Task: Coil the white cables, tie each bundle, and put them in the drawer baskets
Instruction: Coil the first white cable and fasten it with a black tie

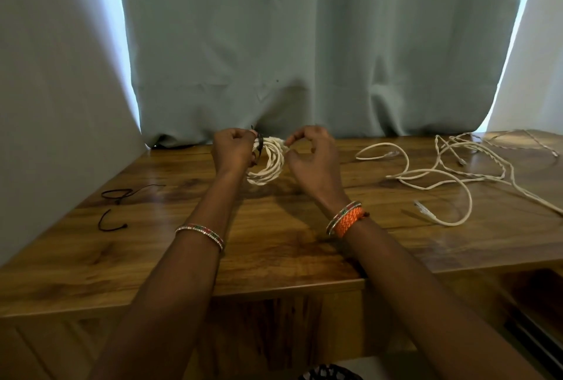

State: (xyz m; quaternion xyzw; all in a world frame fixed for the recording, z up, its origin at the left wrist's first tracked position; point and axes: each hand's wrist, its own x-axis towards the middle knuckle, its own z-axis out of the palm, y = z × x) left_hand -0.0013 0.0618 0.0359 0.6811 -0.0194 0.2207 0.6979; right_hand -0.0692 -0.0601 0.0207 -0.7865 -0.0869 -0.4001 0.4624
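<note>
A coiled white cable is held up just above the wooden table, near its back edge. My left hand grips the coil's left side, where a black tie wraps round the loops. My right hand pinches the coil's top right part between thumb and forefinger. Several loose white cables lie tangled on the table's right side.
Two black ties lie on the table's left part. A grey-green curtain hangs right behind the table. A dark basket rim shows at the bottom edge. An open drawer space is at the lower right.
</note>
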